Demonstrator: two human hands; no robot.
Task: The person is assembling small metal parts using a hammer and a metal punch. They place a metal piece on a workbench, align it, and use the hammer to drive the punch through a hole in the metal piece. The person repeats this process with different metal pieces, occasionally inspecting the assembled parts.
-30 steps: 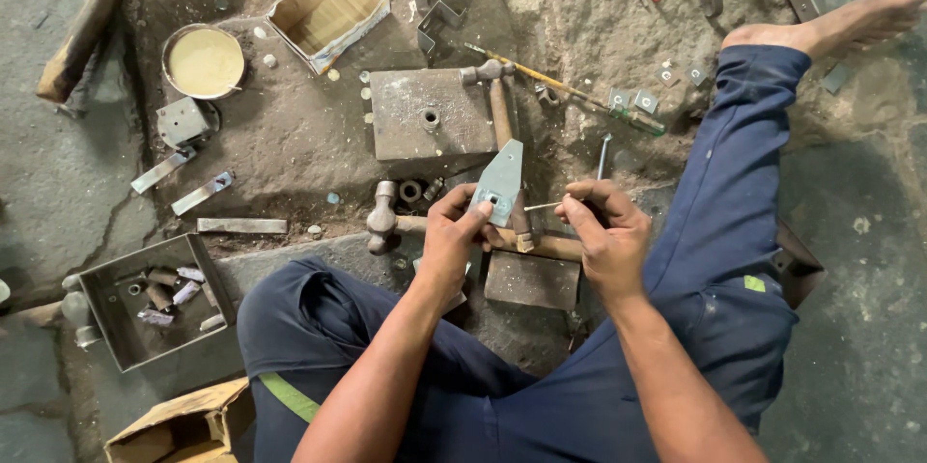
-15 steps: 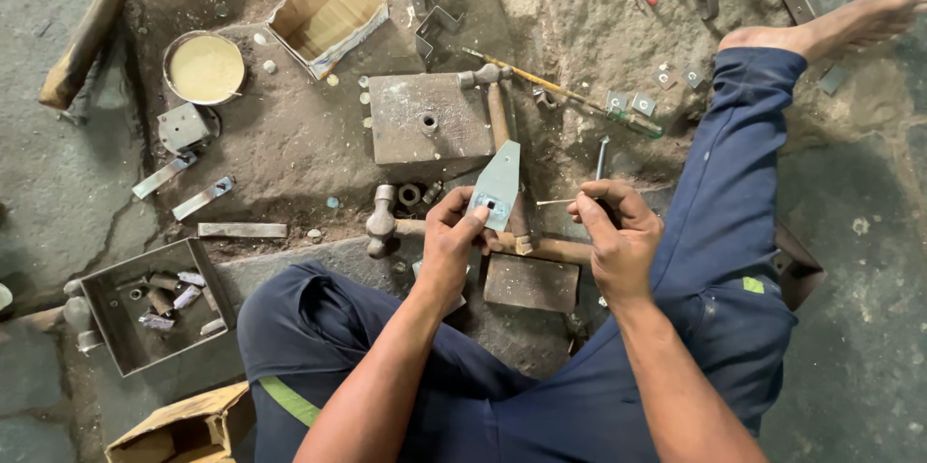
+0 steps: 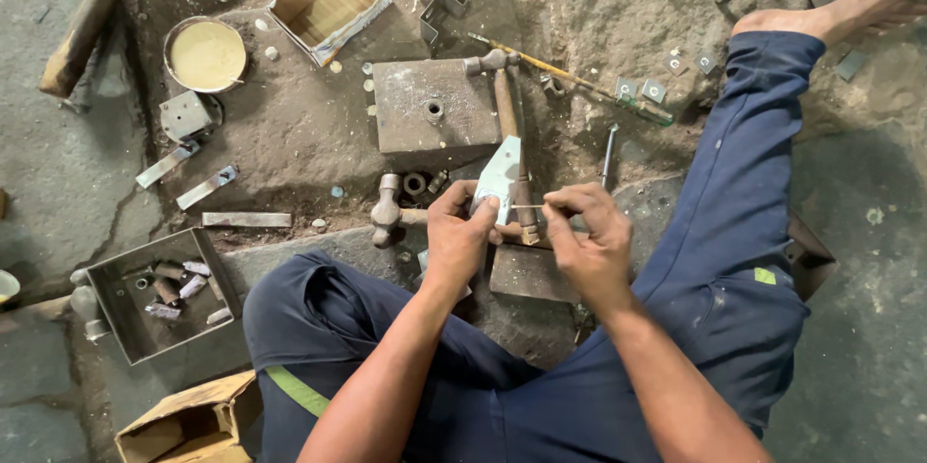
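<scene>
right hand (image 3: 591,246) fingers pinch a thin pin (image 3: 528,206), its tip at the pale metal plate (image 3: 499,177) gripped upright in the left hand (image 3: 457,239) fingers over a small block (image 3: 533,273); the pin looks not yet driven in; a hammer (image 3: 388,212) lies just left, a steel block (image 3: 434,116) beyond on the floor (image 3: 309,130).

Floor-level metal workshop: hammers (image 3: 505,115), steel block (image 3: 435,115), parts tray (image 3: 116,318).

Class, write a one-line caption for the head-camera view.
Left hand steadies a pale metal bracket while right hand pushes in a thin pin.
</scene>
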